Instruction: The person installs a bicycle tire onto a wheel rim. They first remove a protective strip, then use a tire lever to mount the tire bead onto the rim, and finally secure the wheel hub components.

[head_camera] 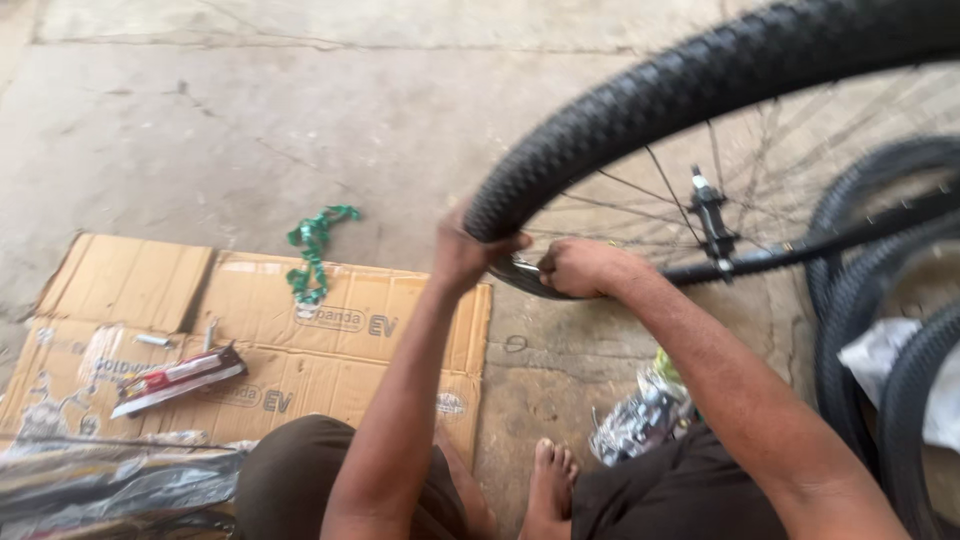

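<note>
Bicycle wheel (700, 200) upper right of frame, held off concrete floor (300, 120). I judge tyre (640, 90) stiff, knobbly rubber, non-slip; metal rim (520, 275) hard, thin spokes bendable. Wheel likely light but awkward; best held at tyre edge near rim, not spokes. Left hand (462, 255) grip clamped on tyre edge at centre frame. Right hand (583, 268) grip closed at rim just beside; whether it pinches tool, I cannot tell. Tyre black, chunky tread; black hub axle at middle
</note>
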{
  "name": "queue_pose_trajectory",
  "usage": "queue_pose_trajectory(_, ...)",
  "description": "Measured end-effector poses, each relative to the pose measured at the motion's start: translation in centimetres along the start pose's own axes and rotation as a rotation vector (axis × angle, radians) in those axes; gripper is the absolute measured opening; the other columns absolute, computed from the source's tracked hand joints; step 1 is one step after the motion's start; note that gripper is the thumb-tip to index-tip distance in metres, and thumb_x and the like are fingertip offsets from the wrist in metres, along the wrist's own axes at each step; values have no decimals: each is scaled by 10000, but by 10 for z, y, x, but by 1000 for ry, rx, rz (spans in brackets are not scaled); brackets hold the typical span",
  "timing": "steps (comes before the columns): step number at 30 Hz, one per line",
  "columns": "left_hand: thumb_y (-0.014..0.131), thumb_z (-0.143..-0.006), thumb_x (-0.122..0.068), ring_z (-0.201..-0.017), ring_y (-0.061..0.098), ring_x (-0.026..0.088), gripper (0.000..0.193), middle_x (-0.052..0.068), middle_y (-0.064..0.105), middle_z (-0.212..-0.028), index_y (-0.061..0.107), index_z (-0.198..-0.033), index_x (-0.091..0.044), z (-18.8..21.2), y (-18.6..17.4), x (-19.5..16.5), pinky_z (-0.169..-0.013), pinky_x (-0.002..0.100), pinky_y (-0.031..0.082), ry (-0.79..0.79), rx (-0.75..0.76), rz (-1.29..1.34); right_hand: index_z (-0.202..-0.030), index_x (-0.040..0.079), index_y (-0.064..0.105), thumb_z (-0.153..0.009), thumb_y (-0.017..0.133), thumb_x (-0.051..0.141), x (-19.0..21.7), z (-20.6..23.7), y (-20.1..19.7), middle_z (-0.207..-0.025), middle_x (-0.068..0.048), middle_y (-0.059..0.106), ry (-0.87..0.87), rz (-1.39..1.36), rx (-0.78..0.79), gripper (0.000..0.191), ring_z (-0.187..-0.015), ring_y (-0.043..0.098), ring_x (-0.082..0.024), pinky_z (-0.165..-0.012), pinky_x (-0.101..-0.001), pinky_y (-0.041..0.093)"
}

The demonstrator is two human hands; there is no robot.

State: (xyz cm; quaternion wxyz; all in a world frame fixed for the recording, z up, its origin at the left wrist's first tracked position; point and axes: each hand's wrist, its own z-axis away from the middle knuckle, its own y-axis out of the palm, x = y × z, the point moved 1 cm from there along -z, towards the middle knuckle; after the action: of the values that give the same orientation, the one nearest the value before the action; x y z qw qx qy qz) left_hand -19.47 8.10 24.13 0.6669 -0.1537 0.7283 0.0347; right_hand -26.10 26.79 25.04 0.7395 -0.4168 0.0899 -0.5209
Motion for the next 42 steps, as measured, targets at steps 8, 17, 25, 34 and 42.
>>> queue_pose_trajectory(8,975,-543,-248,-781,728,152,680,62,762,-926,685,-1111,-14,-3,1,2,-687,330,649,-230,29,90,-1088,44,661,-1023,583,323,1,-32,83,-726,-44,525,179,-902,42,297,-540,411,-165,-446,-352,332)
queue_pose_trajectory(17,979,-520,-367,-878,754,178,738,75,801,-973,740,-1142,-49,1,27,-17,-792,343,614,-177,110,-47,-1113,87,575,-1122,499,290,104,-94,194,-782,-38,527,-456,-2206,-680,216,-577,446,-148,-496,-313,340)
queue_pose_trajectory(25,879,-600,-603,-907,772,256,890,131,767,-1000,641,-1245,-38,15,49,-24,-850,366,611,43,-56,-342,-1287,59,572,-1237,462,359,78,-125,180,-963,-83,636,-1340,-2412,-42,323,-767,607,-228,-677,-384,479)
queue_pose_trajectory(34,854,-581,-686,-935,759,304,989,154,740,-1013,578,-1264,-25,14,59,-15,-829,419,599,111,-94,-362,-1292,22,635,-1010,577,427,47,-119,178,-965,-145,719,-925,-1989,-281,497,-754,671,-260,-642,-401,516)
queue_pose_trajectory(42,887,-576,-652,-895,764,277,856,114,761,-956,662,-1183,-91,20,44,-4,-797,400,603,189,-153,-333,-1010,-3,694,-970,668,327,-16,-73,216,-966,-192,706,74,-802,-765,334,-891,620,-256,-864,-410,502)
